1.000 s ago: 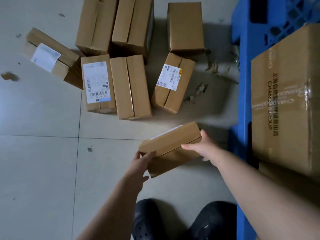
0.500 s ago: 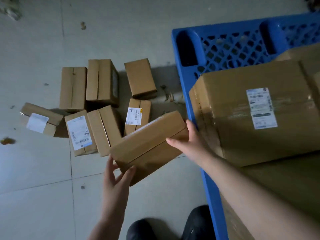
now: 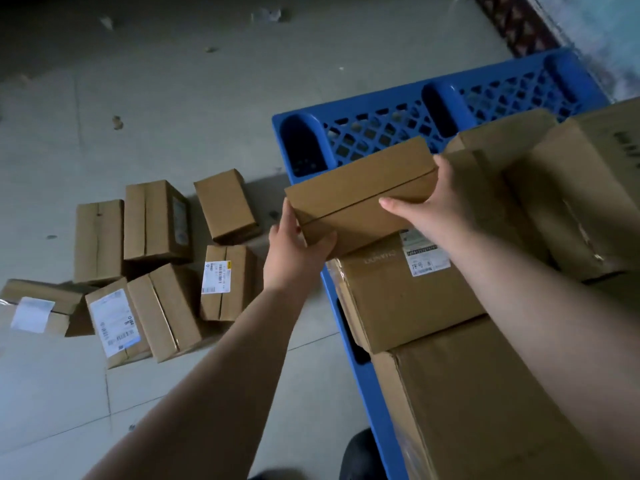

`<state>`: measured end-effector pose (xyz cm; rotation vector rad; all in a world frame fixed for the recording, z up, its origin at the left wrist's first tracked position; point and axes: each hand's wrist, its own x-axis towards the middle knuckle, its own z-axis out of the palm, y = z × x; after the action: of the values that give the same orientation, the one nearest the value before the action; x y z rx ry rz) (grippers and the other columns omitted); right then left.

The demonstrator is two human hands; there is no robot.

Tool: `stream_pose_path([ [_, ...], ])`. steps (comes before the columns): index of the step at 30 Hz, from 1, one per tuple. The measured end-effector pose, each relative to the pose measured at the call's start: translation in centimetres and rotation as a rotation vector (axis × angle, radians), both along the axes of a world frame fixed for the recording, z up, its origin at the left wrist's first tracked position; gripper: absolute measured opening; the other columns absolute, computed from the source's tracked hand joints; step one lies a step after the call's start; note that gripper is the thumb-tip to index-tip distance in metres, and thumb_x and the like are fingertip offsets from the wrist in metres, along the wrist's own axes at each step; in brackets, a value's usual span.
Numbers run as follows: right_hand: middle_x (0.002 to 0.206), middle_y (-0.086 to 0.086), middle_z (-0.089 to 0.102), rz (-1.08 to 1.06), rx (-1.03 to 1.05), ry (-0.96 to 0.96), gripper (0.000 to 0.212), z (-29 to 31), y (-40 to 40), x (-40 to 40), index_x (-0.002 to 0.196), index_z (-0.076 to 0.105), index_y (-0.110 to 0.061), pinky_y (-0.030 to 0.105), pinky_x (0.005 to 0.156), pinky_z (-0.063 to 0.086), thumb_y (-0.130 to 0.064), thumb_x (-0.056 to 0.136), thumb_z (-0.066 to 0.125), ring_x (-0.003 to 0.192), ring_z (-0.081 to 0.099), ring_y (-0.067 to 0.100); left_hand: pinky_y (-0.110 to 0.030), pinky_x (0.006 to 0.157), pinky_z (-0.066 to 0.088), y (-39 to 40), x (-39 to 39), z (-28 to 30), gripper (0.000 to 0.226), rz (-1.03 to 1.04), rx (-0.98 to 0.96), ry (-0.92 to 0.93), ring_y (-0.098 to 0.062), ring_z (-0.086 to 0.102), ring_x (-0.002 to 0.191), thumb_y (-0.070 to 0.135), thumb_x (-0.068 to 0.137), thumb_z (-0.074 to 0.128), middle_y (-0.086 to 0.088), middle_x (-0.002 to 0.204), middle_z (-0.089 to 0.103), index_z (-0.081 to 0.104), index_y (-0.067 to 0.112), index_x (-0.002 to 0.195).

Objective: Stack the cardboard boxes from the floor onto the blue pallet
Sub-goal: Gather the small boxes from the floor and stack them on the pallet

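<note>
I hold a small flat cardboard box (image 3: 360, 194) in both hands, up over the near left corner of the blue pallet (image 3: 381, 129). My left hand (image 3: 294, 251) grips its lower left end. My right hand (image 3: 440, 202) clasps its right end. Just under the held box sits a labelled box (image 3: 391, 299) on the pallet. Several small cardboard boxes (image 3: 156, 271) lie in a loose cluster on the floor to the left.
Larger boxes (image 3: 571, 202) fill the pallet's right side, and a big carton (image 3: 467, 410) stands at the lower right. The pallet's far grid strip is bare. Tiled floor (image 3: 104, 410) with scraps of debris lies around. A dark shoe (image 3: 360, 455) shows at the bottom.
Both hands have lifted the small box from near the floor and carried it up and to the right, from beside the pallet to over its stacked boxes. The view has swung right.
</note>
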<state>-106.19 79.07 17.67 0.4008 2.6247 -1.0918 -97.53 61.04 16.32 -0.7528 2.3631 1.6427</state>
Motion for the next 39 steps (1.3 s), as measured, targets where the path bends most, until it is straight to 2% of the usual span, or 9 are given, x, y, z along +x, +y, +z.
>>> stream_pose_path([
  [4,0.150,0.000,0.031,-0.061,0.003,0.004,0.106,-1.5,2.7,-1.9,0.145,0.017,-0.033,0.047,0.099,0.038,-0.047,0.061,0.081,0.133,0.035,0.027,-0.033,0.079,0.048,2.4,-2.6,-0.7,0.064,-0.088,-0.090,0.034,-0.017,0.053,0.105,0.030,0.081,0.062,-0.002,0.123,0.050,0.033,0.029,0.138],
  [13,0.150,0.004,0.029,-0.069,0.066,0.055,0.095,-1.8,3.6,-2.5,0.146,0.020,-0.029,0.046,0.100,0.037,-0.050,0.070,0.073,0.137,0.028,0.027,-0.045,0.083,0.055,4.1,-3.8,-1.6,0.064,-0.028,0.005,0.033,-0.020,0.055,0.109,0.040,0.083,0.063,0.000,0.126,0.053,0.035,0.028,0.139],
  [17,0.152,0.007,0.025,-0.024,0.447,0.267,0.081,-0.2,2.3,-1.2,0.143,0.028,-0.025,0.056,0.107,0.026,-0.062,0.076,0.056,0.138,0.020,0.033,-0.030,0.080,0.048,3.1,-3.1,-1.5,0.073,0.038,-0.023,0.044,-0.017,0.051,0.117,0.057,0.079,0.057,0.000,0.134,0.048,0.031,0.029,0.141],
  [23,0.136,0.015,0.047,0.545,0.206,0.639,0.070,0.5,-8.4,4.7,0.129,0.050,-0.010,0.046,0.098,0.034,-0.047,0.072,0.070,0.122,0.044,0.036,-0.039,0.095,0.045,-5.9,2.7,-2.5,0.070,0.138,-0.184,-0.010,-0.020,0.052,0.118,0.059,0.078,0.055,-0.001,0.139,0.045,0.034,0.032,0.139],
  [27,0.138,0.012,0.044,0.775,0.065,0.323,0.088,-4.2,-16.2,8.7,0.138,0.039,-0.013,0.043,0.100,0.037,-0.048,0.066,0.075,0.123,0.042,0.033,-0.033,0.077,0.045,-12.6,8.1,-6.1,0.066,0.167,-0.305,-0.174,-0.020,0.055,0.107,0.053,0.079,0.059,0.000,0.133,0.048,0.036,0.032,0.137],
  [31,0.146,0.006,0.031,0.678,0.020,-0.151,0.108,-12.1,-21.3,11.2,0.146,0.017,-0.021,0.042,0.105,0.033,-0.045,0.062,0.080,0.132,0.030,0.027,-0.034,0.078,0.045,-16.1,11.7,-11.6,0.061,0.175,-0.328,-0.286,-0.023,0.054,0.107,0.048,0.083,0.056,-0.004,0.128,0.051,0.037,0.031,0.137],
  [34,0.148,0.006,0.027,0.583,0.061,-0.273,0.113,-17.8,-23.3,11.6,0.146,0.013,-0.022,0.044,0.105,0.033,-0.048,0.060,0.079,0.134,0.029,0.027,-0.031,0.073,0.041,-17.2,12.1,-16.2,0.060,0.076,-0.387,-0.313,-0.026,0.053,0.111,0.047,0.084,0.054,-0.004,0.128,0.052,0.034,0.032,0.139],
  [37,0.152,0.009,0.020,0.446,0.054,-0.375,0.113,-22.9,-24.3,11.4,0.147,0.010,-0.022,0.043,0.108,0.029,-0.046,0.062,0.079,0.137,0.025,0.028,-0.038,0.086,0.044,-17.8,11.2,-20.1,0.059,-0.052,-0.464,-0.309,-0.027,0.049,0.117,0.042,0.087,0.049,-0.005,0.133,0.049,0.029,0.028,0.141],
  [39,0.152,0.008,0.022,0.348,0.032,-0.431,0.116,-25.6,-24.9,11.6,0.148,0.009,-0.022,0.040,0.106,0.028,-0.039,0.061,0.083,0.136,0.028,0.027,-0.039,0.103,0.032,-18.2,10.2,-22.6,0.058,-0.117,-0.556,-0.306,-0.026,0.037,0.131,0.036,0.090,0.045,-0.004,0.143,0.041,0.026,0.024,0.143],
])
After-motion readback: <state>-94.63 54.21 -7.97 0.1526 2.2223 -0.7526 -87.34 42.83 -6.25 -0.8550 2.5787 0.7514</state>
